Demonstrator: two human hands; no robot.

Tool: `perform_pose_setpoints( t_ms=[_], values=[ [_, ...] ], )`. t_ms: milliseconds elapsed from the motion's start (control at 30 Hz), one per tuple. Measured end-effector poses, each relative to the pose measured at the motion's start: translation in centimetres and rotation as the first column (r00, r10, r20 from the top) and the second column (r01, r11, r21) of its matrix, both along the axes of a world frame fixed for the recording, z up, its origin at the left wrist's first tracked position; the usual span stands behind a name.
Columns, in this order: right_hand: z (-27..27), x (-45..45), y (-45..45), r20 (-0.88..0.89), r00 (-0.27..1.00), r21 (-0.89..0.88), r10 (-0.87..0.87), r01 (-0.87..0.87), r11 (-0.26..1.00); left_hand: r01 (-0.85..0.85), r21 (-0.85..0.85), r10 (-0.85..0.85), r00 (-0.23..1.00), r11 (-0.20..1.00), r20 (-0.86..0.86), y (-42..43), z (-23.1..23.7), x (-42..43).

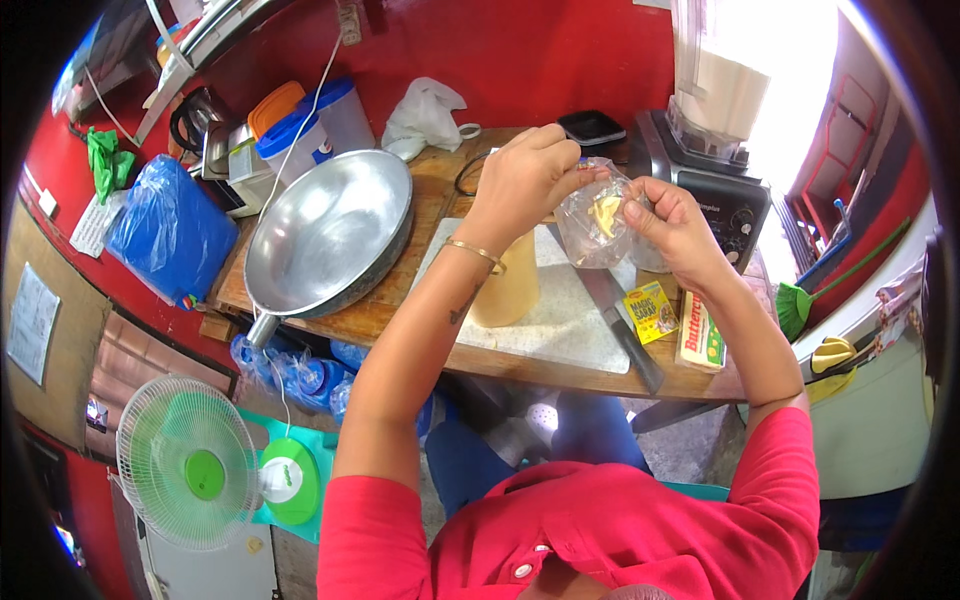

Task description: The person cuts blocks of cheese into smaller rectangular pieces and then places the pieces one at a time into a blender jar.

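Observation:
Over the worktable, my left hand (529, 169) pinches the upper edge of a clear plastic bag (589, 247). My right hand (667, 225) grips the bag's right side between thumb and fingers. A pale yellow lump of food (604, 216) shows inside the bag. Below my left wrist stands a container of pale yellow contents (510, 292), partly hidden by my forearm. It rests on a white cutting board (555, 349). A kitchen knife with a black handle (634, 349) lies across the board's right side. Beside it are a yellow seasoning sachet (651, 311) and a wrapped butter block (699, 330).
A large metal pan (330, 232) sits on the left of the wooden table (352, 328). At the back right is a black blender base (720, 199). Blue-lidded tubs (289, 135) stand behind the pan. A green fan (187, 465) is at lower left.

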State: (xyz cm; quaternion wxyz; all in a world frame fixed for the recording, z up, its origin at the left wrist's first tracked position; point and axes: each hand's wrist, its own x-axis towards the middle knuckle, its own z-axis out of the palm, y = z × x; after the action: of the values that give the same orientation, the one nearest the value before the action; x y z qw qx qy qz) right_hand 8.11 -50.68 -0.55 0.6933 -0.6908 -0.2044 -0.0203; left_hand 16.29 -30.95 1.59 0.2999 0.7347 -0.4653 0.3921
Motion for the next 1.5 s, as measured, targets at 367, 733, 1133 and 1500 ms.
perform_pose_setpoints(
  t_ms=[367,733,1133,1500],
  values=[
    [-1.0,2.0,0.3,-0.122,0.976,0.300,0.180,-0.137,0.944,-0.028,0.032,0.036,0.960,0.999,-0.279,-1.0,0.7,2.5],
    [1.5,1.3,0.5,-0.104,0.994,0.277,-0.027,0.055,0.959,0.362,-0.446,-0.502,0.074,0.819,-0.862,-0.1,0.0,0.3],
    [0.4,-0.2,-0.3,-0.168,0.983,0.323,0.070,-0.012,0.946,0.452,-0.487,-0.513,-0.071,0.748,-0.855,1.2,-0.5,0.0],
    [0.0,1.8,-1.2,-0.273,0.962,0.353,0.029,0.072,0.933,0.250,-0.689,-0.677,-0.146,0.680,-0.721,-0.3,-1.1,-0.9]
  ],
)
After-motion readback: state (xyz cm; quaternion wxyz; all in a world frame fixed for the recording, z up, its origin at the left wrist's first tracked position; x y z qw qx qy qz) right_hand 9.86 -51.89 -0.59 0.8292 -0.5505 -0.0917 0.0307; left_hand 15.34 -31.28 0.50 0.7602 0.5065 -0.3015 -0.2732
